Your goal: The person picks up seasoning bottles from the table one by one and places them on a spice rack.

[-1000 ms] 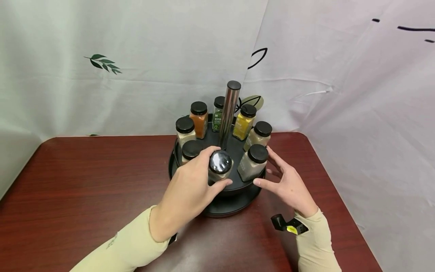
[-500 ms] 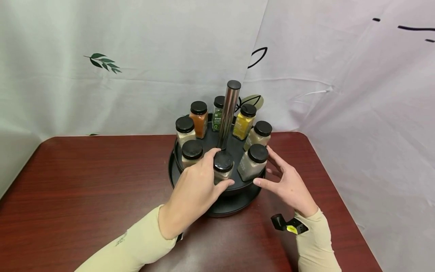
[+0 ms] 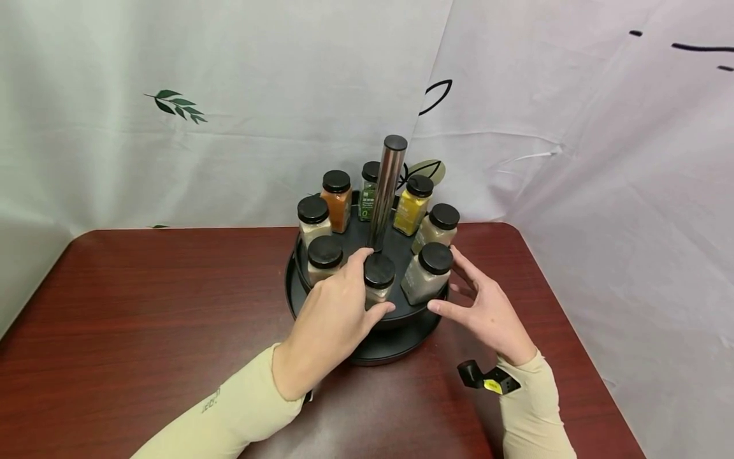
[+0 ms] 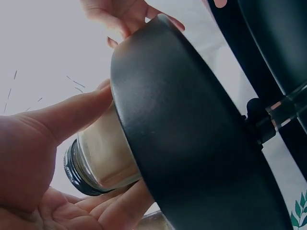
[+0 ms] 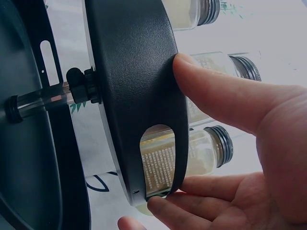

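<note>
A two-tier black spice rack (image 3: pixel 367 350) stands on the table, a metal post (image 3: pixel 387 191) rising through its middle. My left hand (image 3: pixel 327 325) holds a black-capped spice jar (image 3: pixel 379 273) upright at the upper tier's front. In the left wrist view, thumb and fingers lie on either side of this jar (image 4: pixel 108 148), and its contents are beige. My right hand (image 3: pixel 487 312) steadies the upper tier's right side. In the right wrist view, its thumb (image 5: pixel 211 86) meets the rim and its fingertips touch by the handle opening (image 5: pixel 158 158).
More jars ring the upper tier: an orange one (image 3: pixel 337 201), a green one (image 3: pixel 368 191), a yellow one (image 3: pixel 413 205) and several pale ones, such as the grey jar (image 3: pixel 425 274) by my right hand. A white curtain (image 3: pixel 258 127) hangs behind the brown table (image 3: pixel 172 319).
The front jar, tilted with its cap shining a second ago, has straightened and shifted slightly right with my left hand. My right hand has kept its place on the rim.
</note>
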`<action>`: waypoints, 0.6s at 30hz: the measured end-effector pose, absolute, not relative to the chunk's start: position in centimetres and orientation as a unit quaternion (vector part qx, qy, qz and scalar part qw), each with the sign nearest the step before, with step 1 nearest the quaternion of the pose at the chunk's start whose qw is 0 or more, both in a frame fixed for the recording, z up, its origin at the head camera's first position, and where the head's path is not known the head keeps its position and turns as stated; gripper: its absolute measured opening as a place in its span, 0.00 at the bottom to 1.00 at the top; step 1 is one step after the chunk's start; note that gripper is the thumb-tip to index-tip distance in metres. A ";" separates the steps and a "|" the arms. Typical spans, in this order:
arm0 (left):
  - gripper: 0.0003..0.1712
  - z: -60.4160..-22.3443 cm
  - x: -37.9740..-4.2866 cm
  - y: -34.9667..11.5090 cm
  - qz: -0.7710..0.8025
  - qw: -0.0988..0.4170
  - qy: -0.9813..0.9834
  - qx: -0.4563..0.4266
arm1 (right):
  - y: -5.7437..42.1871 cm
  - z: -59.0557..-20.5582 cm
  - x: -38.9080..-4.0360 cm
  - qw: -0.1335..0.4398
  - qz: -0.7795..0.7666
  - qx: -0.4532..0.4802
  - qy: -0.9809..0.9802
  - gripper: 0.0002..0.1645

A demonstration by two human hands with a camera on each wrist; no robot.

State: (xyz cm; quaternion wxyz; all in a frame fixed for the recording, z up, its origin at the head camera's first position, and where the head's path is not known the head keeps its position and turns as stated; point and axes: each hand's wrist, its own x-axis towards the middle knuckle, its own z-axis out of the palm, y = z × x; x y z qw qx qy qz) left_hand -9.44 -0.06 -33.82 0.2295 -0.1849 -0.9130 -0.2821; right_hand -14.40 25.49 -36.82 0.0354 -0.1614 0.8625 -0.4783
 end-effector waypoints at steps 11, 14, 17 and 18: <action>0.58 -33.4 -8.8 -0.4 -0.269 0.185 -0.924 -0.200 | 25.6 -36.5 -14.2 0.033 -0.450 -0.144 0.881 0.57; 0.58 -33.0 -8.2 -0.6 -0.266 0.184 -0.925 -0.199 | 25.7 -36.2 -14.0 0.034 -0.443 -0.141 0.885 0.56; 0.55 -32.5 -7.4 -1.1 -0.269 0.201 -0.920 -0.201 | 26.0 -35.9 -13.7 0.033 -0.439 -0.140 0.887 0.55; 0.53 -32.4 -7.2 -1.3 -0.273 0.212 -0.916 -0.204 | 26.2 -35.9 -13.6 0.031 -0.438 -0.140 0.887 0.54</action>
